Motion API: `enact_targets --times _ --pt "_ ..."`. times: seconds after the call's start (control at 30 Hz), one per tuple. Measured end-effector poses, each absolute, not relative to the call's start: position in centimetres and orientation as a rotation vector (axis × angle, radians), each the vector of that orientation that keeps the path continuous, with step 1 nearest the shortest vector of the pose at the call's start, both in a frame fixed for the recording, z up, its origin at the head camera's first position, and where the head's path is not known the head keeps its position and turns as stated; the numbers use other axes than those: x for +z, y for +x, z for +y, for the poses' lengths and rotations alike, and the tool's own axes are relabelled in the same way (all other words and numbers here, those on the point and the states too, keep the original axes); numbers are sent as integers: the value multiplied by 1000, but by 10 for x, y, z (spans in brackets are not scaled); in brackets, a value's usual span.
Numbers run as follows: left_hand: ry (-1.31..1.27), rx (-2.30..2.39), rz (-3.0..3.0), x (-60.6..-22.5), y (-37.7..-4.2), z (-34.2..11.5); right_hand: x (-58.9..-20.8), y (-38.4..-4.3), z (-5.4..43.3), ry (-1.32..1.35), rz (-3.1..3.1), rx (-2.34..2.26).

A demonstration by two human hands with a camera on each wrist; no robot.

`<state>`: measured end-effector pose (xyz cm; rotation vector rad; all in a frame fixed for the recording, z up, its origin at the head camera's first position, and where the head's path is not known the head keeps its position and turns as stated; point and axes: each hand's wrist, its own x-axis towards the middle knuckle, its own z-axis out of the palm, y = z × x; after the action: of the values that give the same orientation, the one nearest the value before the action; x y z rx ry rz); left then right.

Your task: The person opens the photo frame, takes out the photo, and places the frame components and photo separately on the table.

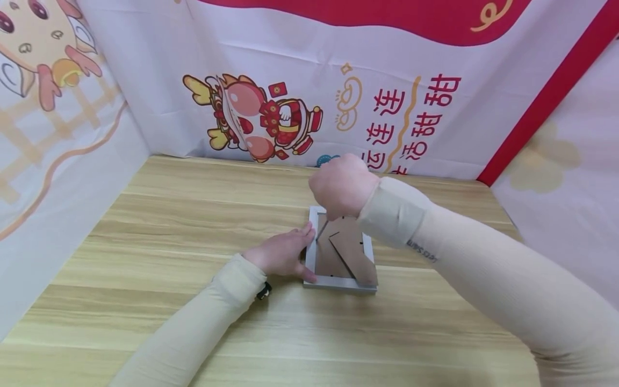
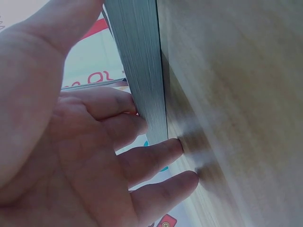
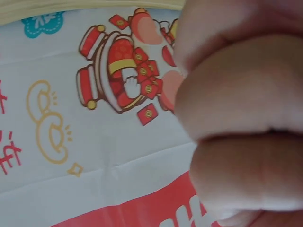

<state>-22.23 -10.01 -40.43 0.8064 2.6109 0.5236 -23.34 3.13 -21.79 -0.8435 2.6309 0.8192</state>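
Note:
A picture frame [image 1: 340,281] with a pale grey rim lies back side up on the table, its brown backing board [image 1: 345,236] showing. On the board is a brown stand flap, which slants over the near right corner. My left hand [image 1: 282,252] rests against the frame's left side, thumb at the near corner; in the left wrist view its fingers [image 2: 151,161] spread fairly straight along the grey edge. Above the far end of the frame is my right hand [image 1: 343,185], fingers [image 3: 236,90] curled into a fist. No held thing shows; its thumb and underside are hidden.
The wood-grain table [image 1: 145,236] extends around the frame. A white printed curtain [image 1: 300,48] hangs along the back edge, with more printed cloth [image 1: 111,145] at the left and right sides.

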Motion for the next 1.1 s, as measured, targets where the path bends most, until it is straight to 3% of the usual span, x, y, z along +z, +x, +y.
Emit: enact_targets --times 0.2,1.1 --pt "807 518 2625 -407 -223 -101 -218 -231 20 -925 2637 848" --pt "812 502 2638 -408 -225 -101 -218 -236 2 -846 2584 970"
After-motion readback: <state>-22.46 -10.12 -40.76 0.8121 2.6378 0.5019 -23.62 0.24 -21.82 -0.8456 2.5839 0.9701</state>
